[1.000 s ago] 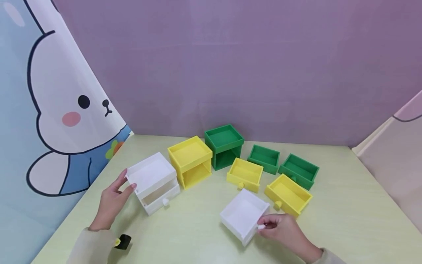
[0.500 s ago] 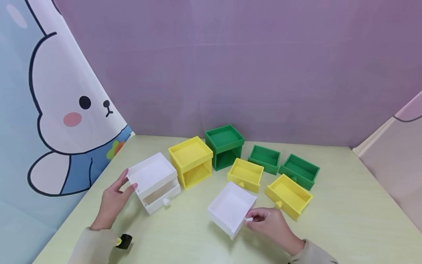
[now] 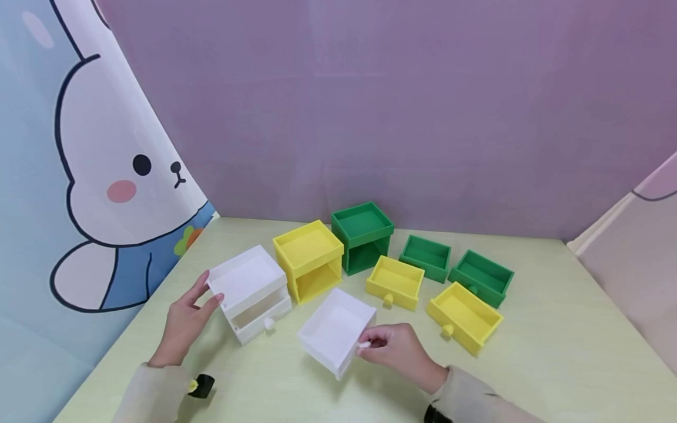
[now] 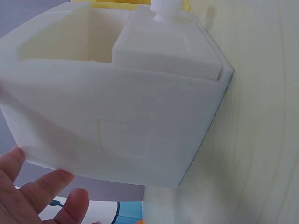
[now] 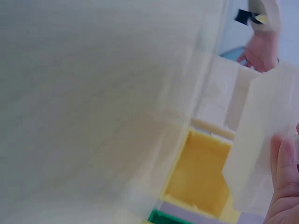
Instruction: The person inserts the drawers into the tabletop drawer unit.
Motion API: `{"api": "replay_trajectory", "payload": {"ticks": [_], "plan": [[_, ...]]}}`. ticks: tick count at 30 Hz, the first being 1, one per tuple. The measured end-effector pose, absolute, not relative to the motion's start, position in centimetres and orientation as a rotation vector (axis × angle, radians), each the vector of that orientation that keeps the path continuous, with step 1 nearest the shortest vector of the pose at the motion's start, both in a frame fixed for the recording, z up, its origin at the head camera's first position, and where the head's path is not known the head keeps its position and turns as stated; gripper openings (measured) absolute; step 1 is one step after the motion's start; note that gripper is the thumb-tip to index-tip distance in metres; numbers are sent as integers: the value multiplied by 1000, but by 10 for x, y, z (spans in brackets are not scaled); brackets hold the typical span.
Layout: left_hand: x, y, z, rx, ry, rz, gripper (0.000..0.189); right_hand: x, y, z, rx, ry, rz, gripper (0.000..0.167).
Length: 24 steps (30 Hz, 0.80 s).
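Note:
A white toy cabinet (image 3: 248,285) stands at the left of the table, its upper slot vacant and a white drawer with a round knob (image 3: 269,323) sitting in the lower one. My left hand (image 3: 185,326) holds the cabinet by its left side near the top, thumb and fingers on it; the left wrist view shows fingertips (image 4: 56,179) along its edge. Right of the cabinet, my right hand (image 3: 399,352) pinches the knob of a second white drawer (image 3: 338,329), tilted and raised off the table. The right wrist view shows this drawer (image 5: 261,135) close to the fingers.
A yellow cabinet frame (image 3: 308,249) and a green one (image 3: 362,226) stand behind, without drawers. Two yellow drawers (image 3: 395,279) (image 3: 465,311) and two green drawers (image 3: 426,254) (image 3: 482,273) lie on the table (image 3: 571,329) to the right. A purple cloth (image 3: 423,117) hangs behind.
My right hand has carried the white drawer leftward, closer to the white cabinet. My left hand has stayed on the cabinet, which stands in the same place.

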<state>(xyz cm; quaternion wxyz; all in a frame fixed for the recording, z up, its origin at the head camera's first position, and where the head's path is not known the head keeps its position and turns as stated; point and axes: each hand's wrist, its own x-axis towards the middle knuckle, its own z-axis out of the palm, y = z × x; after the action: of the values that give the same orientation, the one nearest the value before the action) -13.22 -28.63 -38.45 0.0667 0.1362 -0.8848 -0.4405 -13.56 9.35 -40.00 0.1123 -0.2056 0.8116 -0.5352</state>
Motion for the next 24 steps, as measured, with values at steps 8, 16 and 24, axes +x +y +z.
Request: {"api": "replay_trajectory", "payload": {"ticks": [8,16,24], "plan": [[-134,-287,-385,411,-2666,-1322,69,-137,67,-403,-674,2369,-1522,7],[-135,-286,-386,408,-2657,-1326,68,-140,43,-404,-650,2417,-1578,7],[-134,-286,-386,414,-2655,-1331,68,-146,21,-403,-618,2453,-1658,6]]}}
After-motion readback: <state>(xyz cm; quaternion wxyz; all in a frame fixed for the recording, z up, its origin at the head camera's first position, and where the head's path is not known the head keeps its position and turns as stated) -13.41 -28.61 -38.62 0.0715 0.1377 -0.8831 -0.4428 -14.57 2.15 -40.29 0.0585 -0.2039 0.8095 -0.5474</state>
